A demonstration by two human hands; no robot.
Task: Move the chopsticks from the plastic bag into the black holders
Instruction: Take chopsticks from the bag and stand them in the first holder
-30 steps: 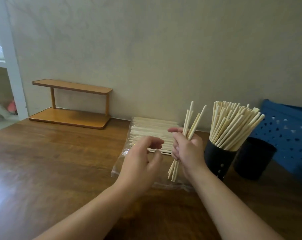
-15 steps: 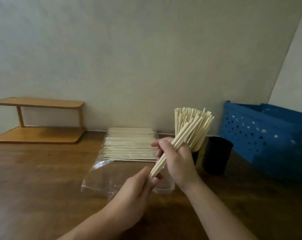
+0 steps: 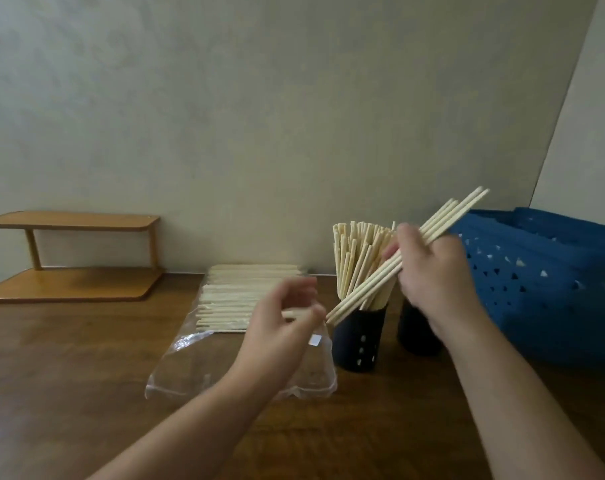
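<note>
1. Standing on the brown wooden table (image 3: 69, 358), the near black holder (image 3: 358, 336) is a round cup with small holes down its side. It is packed full of pale wooden chopsticks (image 3: 354, 261) that stick up and lean a little.
2. A second black holder (image 3: 415, 332) stands just to the right of the first. The right arm hides most of it, so I cannot tell what is inside.
3. The clear plastic bag (image 3: 197, 368) lies flat on the table, left of the holders. It is shiny and crinkly. A flat stack of chopsticks (image 3: 231, 299) lies in its far half; the near half looks see-through with the table showing under it.
4. The right hand (image 3: 436, 271) is up above the holders. Its fingers curl round a small bunch of chopsticks (image 3: 456, 213). The bunch slants, with the top ends high to the right and the low ends down to the left, in front of the full holder.
5. The left hand (image 3: 280, 334) floats over the bag, a bit blurry. Its fingers are loosely bent and hold nothing. Its fingertips are right next to the low ends of the slanted bunch; I cannot tell if they touch.
6. A blue plastic basket (image 3: 543, 282) with little cut-out holes sits on the right, behind the right hand.
7. A small wooden shelf (image 3: 72, 258) with two flat boards stands far left by the plain wall (image 3: 259, 116).
</note>
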